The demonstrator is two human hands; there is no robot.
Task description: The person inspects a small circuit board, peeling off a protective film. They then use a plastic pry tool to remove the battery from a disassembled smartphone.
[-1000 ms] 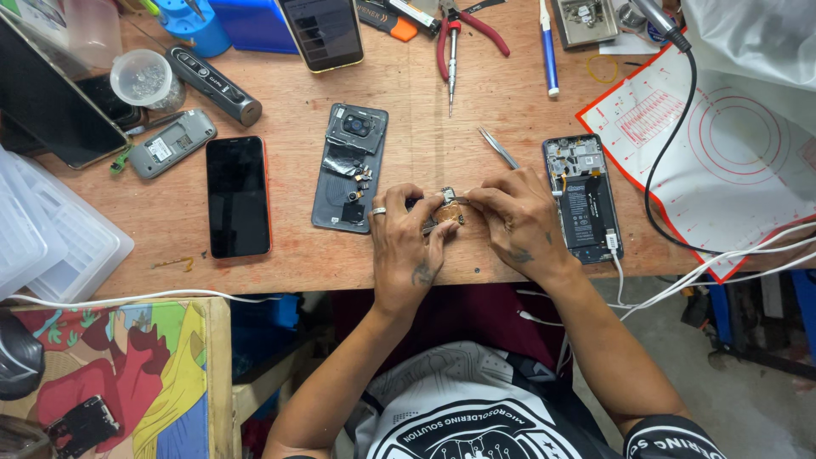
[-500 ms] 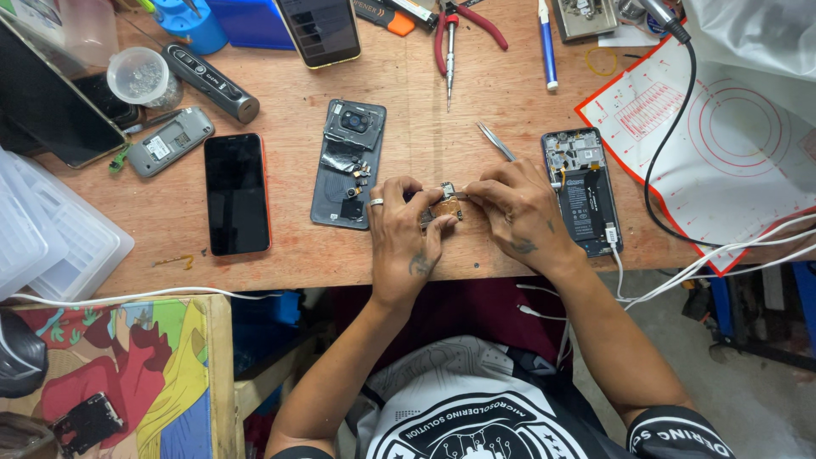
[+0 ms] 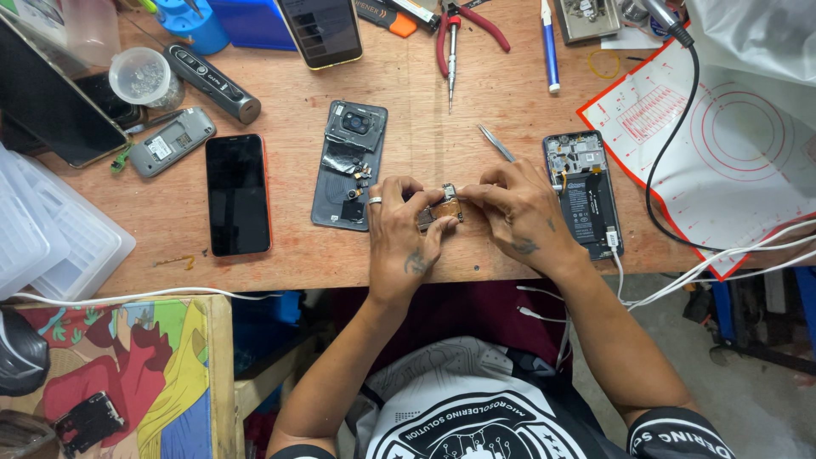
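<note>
Both hands meet over the front edge of a wooden workbench (image 3: 442,102). My left hand (image 3: 399,234), with a ring on one finger, and my right hand (image 3: 518,212) pinch a small circuit board (image 3: 446,206) between their fingertips, just above the wood. A dark phone back cover (image 3: 344,166) with small loose parts on it lies just left of the hands. An opened phone body (image 3: 585,191) with exposed internals lies to the right, next to my right hand. Metal tweezers (image 3: 495,142) rest on the bench just beyond the hands.
A black phone (image 3: 238,194) lies screen-up at left, beside a grey handset (image 3: 170,141) and clear plastic trays (image 3: 47,238). At the back are red-handled pliers (image 3: 472,21), a blue pen (image 3: 550,47), another phone (image 3: 321,30) and a cup of screws (image 3: 143,76). A red-edged work mat (image 3: 722,144) with cables lies at right.
The hands stay together on the small board; the fingers have shifted their hold on it only slightly. The view moved a little.
</note>
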